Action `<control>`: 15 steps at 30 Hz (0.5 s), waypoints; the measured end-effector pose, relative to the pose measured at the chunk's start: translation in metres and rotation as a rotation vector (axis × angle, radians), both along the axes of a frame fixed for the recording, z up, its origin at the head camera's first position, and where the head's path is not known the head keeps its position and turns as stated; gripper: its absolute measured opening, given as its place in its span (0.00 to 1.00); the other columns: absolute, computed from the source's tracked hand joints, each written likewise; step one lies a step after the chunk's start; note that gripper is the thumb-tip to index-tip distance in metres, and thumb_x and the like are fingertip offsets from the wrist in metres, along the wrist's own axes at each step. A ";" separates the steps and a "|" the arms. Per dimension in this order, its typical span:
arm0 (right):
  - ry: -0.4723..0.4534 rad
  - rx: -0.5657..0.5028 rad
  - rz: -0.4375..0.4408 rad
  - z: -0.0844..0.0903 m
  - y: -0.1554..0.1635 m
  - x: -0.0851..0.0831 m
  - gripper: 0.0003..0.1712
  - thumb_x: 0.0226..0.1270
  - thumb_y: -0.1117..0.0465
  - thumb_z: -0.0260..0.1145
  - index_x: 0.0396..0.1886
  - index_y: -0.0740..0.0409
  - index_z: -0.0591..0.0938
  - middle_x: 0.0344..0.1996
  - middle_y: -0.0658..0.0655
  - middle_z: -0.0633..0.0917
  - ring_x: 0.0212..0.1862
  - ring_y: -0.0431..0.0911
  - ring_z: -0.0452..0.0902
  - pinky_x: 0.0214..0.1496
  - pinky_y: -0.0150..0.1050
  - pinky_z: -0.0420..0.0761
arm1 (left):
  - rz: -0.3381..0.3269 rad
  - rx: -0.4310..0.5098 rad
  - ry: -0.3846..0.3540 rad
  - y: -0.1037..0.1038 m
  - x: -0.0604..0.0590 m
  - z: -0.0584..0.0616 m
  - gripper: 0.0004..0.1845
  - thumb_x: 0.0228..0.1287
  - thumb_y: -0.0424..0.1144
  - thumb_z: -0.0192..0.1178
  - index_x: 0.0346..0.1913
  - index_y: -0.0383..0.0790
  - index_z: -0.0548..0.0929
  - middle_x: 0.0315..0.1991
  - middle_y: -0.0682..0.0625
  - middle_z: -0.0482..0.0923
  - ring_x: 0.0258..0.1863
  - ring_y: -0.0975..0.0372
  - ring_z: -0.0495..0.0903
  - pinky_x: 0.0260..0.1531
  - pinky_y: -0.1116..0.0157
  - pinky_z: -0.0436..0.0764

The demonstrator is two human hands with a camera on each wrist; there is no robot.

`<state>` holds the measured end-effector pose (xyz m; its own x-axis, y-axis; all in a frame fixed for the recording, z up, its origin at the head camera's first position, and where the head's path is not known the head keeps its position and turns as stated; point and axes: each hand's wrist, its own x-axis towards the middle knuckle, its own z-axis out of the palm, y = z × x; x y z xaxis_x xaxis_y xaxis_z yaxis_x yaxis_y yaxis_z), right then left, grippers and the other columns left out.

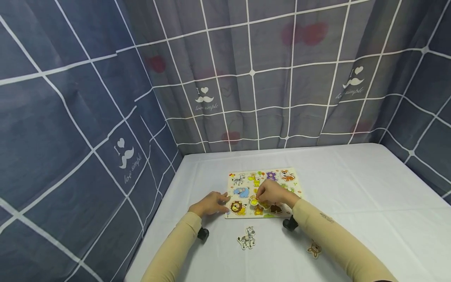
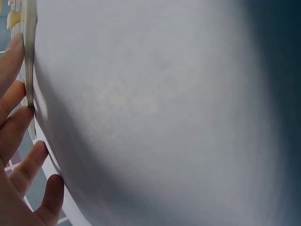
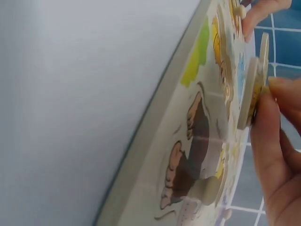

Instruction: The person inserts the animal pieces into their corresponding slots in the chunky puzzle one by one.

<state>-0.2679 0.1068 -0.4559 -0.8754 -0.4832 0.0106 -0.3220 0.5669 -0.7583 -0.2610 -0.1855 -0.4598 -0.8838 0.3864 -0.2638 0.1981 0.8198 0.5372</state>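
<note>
My right hand pinches a yellow giraffe puzzle piece between thumb and fingers, over the lower middle of the wooden animal puzzle board. In the right wrist view the giraffe piece is raised off the board and seen edge-on. My left hand lies at the board's left edge, thumb and fingers spread. In the left wrist view its fingertips touch that edge. A lion piece with a knob sits on the board near the left hand. A zebra piece lies on the table in front.
A brown animal piece lies on the white table, beside the right sleeve. Another small piece shows just past that sleeve. Black wrist devices hang under both forearms. Blue-grey checked curtains enclose the table at the back and sides.
</note>
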 end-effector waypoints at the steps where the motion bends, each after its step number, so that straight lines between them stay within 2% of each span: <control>1: -0.005 -0.001 -0.025 -0.001 0.001 -0.002 0.06 0.57 0.71 0.70 0.29 0.59 0.90 0.32 0.53 0.90 0.32 0.41 0.82 0.35 0.36 0.84 | 0.002 -0.001 -0.001 0.000 0.000 0.000 0.32 0.58 0.46 0.72 0.66 0.44 0.77 0.75 0.50 0.63 0.77 0.47 0.60 0.77 0.48 0.57; 8: -0.022 -0.053 -0.205 -0.009 0.002 -0.014 0.05 0.60 0.69 0.69 0.32 0.60 0.91 0.36 0.56 0.91 0.31 0.41 0.83 0.34 0.36 0.84 | 0.004 0.020 -0.007 0.000 -0.001 0.000 0.32 0.57 0.46 0.73 0.65 0.43 0.78 0.75 0.49 0.64 0.77 0.47 0.60 0.77 0.48 0.58; 15: -0.051 -0.120 -0.320 -0.014 0.001 -0.020 0.06 0.63 0.67 0.68 0.35 0.62 0.91 0.37 0.58 0.91 0.33 0.43 0.85 0.34 0.37 0.86 | 0.004 0.034 -0.004 0.000 0.000 -0.002 0.32 0.57 0.45 0.73 0.65 0.43 0.78 0.75 0.48 0.64 0.76 0.46 0.62 0.76 0.47 0.59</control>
<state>-0.2882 0.1074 -0.4697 -0.9833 -0.1821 0.0034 -0.1026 0.5385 -0.8364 -0.2607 -0.1856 -0.4613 -0.8844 0.3916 -0.2540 0.1926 0.8018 0.5657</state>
